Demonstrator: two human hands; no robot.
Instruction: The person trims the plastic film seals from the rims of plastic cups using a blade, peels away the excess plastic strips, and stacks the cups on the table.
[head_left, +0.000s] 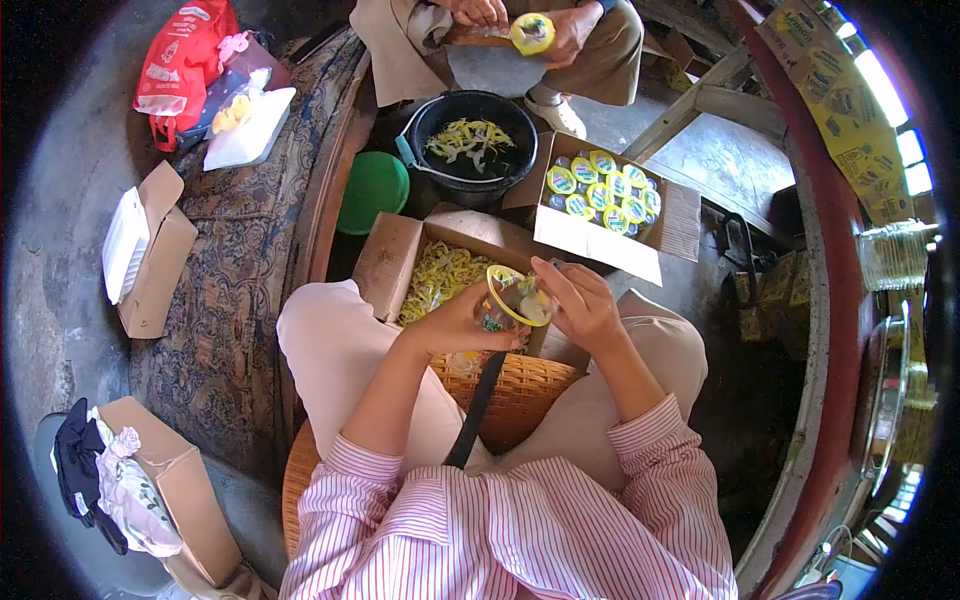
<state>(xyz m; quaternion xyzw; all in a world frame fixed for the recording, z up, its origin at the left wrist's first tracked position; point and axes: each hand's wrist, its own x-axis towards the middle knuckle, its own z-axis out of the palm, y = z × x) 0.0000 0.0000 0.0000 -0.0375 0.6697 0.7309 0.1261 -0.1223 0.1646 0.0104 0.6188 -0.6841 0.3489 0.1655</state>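
My left hand [462, 322] is wrapped round a clear plastic cup [507, 318] with a yellow rim and printed side, tilted above my lap. My right hand [582, 305] is closed at the cup's right rim, thumb and fingers together; what they pinch is hard to make out. Just beneath the hands is an open cardboard box [388, 262] with many yellow strips [440, 275] in it. Ahead to the right, another cardboard box [678, 222] holds several yellow-rimmed cups [600, 190].
A black bucket [412, 128] with yellow strips inside stands ahead, beside a green lid [373, 193]. Across from me, a co-worker's hand [572, 38] holds a yellow-rimmed cup [532, 34]. Leftward are a red bag [185, 65] and a box of white trays [160, 270].
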